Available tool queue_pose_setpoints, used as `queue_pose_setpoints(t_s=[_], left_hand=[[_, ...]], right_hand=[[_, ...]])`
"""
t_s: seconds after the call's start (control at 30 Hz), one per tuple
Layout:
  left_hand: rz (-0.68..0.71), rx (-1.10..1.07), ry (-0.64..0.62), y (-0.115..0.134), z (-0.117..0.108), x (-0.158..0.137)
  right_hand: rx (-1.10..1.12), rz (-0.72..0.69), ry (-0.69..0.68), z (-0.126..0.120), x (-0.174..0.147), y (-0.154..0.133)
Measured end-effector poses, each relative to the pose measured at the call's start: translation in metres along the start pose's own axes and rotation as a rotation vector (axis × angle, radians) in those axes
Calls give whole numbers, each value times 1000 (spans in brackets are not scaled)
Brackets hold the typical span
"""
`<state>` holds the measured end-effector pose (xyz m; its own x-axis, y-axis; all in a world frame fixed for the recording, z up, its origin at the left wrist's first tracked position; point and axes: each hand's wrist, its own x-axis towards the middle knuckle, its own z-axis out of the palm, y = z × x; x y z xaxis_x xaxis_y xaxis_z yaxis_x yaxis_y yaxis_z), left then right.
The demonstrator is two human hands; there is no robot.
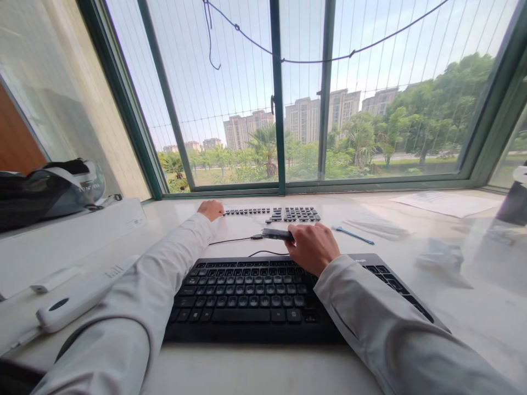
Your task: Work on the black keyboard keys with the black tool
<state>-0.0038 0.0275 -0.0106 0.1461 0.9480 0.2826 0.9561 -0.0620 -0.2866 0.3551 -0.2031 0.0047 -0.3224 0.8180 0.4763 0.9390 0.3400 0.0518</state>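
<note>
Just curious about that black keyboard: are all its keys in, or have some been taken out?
Cannot tell: the keyboard shows full rows, but the right hand covers some. Loose keycaps lie in rows behind it.

Black keyboard (251, 299), black loose keycaps (288, 214), white sleeves (164, 274), pale cream tabletop (473, 318), blue pen (354, 235), green window frame (278, 109)

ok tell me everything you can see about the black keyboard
The black keyboard is a full-size board of matte, plastic-looking build that lies flat on the pale counter, slightly angled. Most keycaps are in place. A thin black cable runs beyond its far edge. The right hand rests over its upper edge, and both white sleeves cross it. Rows of loose black keycaps lie beyond, near the left hand.
</note>
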Motion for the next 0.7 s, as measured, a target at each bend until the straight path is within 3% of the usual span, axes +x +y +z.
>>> queue_pose_setpoints(t_s=[0.37,0.7], left_hand=[[68,71,2,4,2,-6],[28,90,-8,12,2,2]], right_hand=[[-16,3,-20,0,0,2],[-1,31,-56,-1,0,0]])
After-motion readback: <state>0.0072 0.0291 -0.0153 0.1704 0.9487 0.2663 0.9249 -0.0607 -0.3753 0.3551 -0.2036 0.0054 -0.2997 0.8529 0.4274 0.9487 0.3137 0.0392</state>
